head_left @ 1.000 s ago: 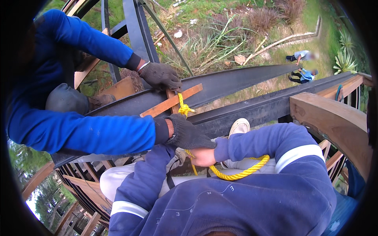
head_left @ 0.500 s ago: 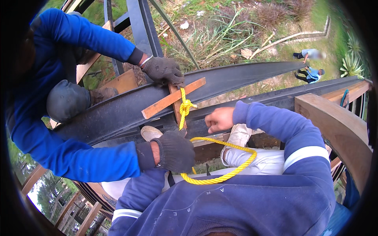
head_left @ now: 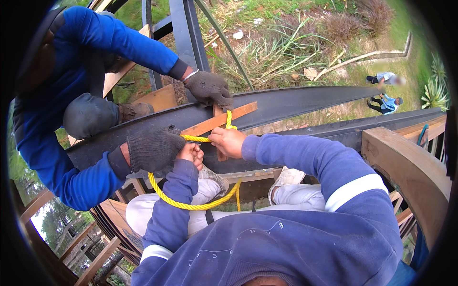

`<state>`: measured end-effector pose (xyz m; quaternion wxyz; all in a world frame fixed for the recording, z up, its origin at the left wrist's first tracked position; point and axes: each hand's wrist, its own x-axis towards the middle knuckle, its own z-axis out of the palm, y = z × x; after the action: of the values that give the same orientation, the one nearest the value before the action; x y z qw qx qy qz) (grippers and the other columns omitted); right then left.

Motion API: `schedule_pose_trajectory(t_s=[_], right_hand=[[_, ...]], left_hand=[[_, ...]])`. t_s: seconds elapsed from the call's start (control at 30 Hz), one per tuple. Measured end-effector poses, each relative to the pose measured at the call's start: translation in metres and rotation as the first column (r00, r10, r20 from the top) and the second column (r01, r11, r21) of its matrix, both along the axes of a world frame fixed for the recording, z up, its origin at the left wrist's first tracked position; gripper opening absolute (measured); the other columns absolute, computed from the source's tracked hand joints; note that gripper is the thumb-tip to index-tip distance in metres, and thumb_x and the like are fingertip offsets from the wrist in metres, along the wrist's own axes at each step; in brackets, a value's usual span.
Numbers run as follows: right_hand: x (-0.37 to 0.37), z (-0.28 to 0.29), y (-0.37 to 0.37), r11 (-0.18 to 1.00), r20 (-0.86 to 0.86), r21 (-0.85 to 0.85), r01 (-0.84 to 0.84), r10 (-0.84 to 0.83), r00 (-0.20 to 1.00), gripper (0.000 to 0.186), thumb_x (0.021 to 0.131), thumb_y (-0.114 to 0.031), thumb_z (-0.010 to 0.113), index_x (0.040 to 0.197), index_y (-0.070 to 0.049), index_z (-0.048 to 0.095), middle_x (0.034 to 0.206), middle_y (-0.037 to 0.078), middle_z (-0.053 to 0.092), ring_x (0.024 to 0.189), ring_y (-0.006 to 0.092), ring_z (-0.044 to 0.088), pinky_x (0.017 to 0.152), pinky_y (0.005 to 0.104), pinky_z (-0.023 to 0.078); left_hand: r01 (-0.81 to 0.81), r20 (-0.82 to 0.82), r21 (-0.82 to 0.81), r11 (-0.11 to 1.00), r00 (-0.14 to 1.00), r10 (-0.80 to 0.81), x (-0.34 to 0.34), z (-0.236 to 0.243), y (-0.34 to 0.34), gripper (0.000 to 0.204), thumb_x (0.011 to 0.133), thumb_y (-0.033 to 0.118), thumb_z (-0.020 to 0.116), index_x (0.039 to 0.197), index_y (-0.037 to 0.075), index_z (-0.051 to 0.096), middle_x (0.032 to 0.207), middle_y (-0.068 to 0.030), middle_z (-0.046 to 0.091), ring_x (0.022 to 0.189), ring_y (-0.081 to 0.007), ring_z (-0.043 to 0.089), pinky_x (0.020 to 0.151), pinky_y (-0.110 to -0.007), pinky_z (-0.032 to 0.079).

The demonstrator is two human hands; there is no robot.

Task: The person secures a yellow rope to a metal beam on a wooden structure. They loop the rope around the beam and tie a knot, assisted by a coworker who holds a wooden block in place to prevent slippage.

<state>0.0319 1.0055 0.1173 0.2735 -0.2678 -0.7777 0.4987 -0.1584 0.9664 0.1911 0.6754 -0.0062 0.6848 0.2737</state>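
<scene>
Right hand (head_left: 227, 143) pinched on yellow rope (head_left: 196, 138), left hand (head_left: 192, 155) half-curled, hold unclear.

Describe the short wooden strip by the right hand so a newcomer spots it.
Find the long, tapering black beam across the centre. There, just above the person's right hand, a flat orange-brown strip slants up rightward. It lies over a second wooden piece, which instead runs toward the person.

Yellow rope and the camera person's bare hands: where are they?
Yellow rope (head_left: 191, 207): head view, its hanging loop.
Left hand (head_left: 191, 154): head view, its middle.
Right hand (head_left: 229, 142): head view, back of hand.
</scene>
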Motion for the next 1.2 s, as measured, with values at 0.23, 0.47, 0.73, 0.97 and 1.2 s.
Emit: schedule_pose_trajectory(t_s=[0.23, 0.47, 0.73, 0.97, 1.2], right_hand=[[0.005, -0.003, 0.002, 1.0, -0.049, 0.004, 0.026, -0.026, 0.998, 0.034, 0.076, -0.003, 0.058, 0.11, -0.001, 0.059, 0.096, 0.012, 0.057, 0.083, 0.0301, 0.06, 0.071, 0.0372, 0.05], [0.023, -0.002, 0.015, 0.995, -0.054, 0.102, -0.02, 0.026, 0.998, 0.029, 0.076, -0.004, 0.056, 0.104, -0.002, 0.061, 0.089, 0.012, 0.056, 0.087, 0.0305, 0.058, 0.075, 0.0395, 0.048], [0.066, -0.024, 0.054, 0.982, 0.239, -0.166, 0.088, -0.046, 0.97, 0.016, 0.075, -0.011, 0.058, 0.089, -0.004, 0.055, 0.085, 0.015, 0.057, 0.084, 0.0339, 0.057, 0.073, 0.0413, 0.047], [0.068, -0.028, 0.049, 0.98, 0.255, -0.153, -0.124, 0.16, 0.953, 0.022, 0.075, -0.016, 0.06, 0.092, -0.004, 0.053, 0.089, 0.015, 0.058, 0.088, 0.0343, 0.058, 0.076, 0.0421, 0.047], [0.072, -0.033, 0.049, 0.985, 0.249, -0.128, -0.113, 0.142, 0.958, 0.023, 0.075, -0.015, 0.06, 0.094, -0.004, 0.055, 0.09, 0.015, 0.059, 0.087, 0.0346, 0.059, 0.076, 0.0425, 0.047]], left_hand=[[0.015, -0.412, 0.332, 0.943, 0.902, 0.131, 0.023, 0.04, 0.006, 0.012, 0.088, 0.019, 0.057, 0.095, 0.01, 0.057, 0.052, 0.0041, 0.038, 0.034, -0.0059, 0.022, 0.034, -0.024, 0.02], [-0.165, -0.378, 0.43, 0.888, 0.86, 0.343, 0.003, 0.023, -0.002, 0.015, 0.086, 0.016, 0.064, 0.099, 0.01, 0.061, 0.05, 0.0061, 0.039, 0.034, -0.0034, 0.024, 0.033, -0.023, 0.021], [-0.119, -0.388, 0.507, 0.854, 0.853, 0.349, 0.021, 0.041, -0.003, 0.016, 0.084, 0.009, 0.061, 0.099, 0.005, 0.058, 0.049, 0.0039, 0.037, 0.034, -0.0048, 0.025, 0.034, -0.023, 0.024], [-0.083, -0.421, 0.53, 0.844, 0.838, 0.347, 0.026, 0.04, 0.0, 0.018, 0.085, 0.01, 0.061, 0.102, 0.003, 0.059, 0.05, 0.0026, 0.04, 0.035, -0.0046, 0.028, 0.034, -0.022, 0.025], [-0.08, -0.48, 0.49, 0.868, 0.807, 0.345, 0.023, 0.035, -0.002, 0.017, 0.082, 0.01, 0.065, 0.097, 0.005, 0.061, 0.051, 0.0032, 0.04, 0.035, -0.0045, 0.029, 0.034, -0.022, 0.024]])
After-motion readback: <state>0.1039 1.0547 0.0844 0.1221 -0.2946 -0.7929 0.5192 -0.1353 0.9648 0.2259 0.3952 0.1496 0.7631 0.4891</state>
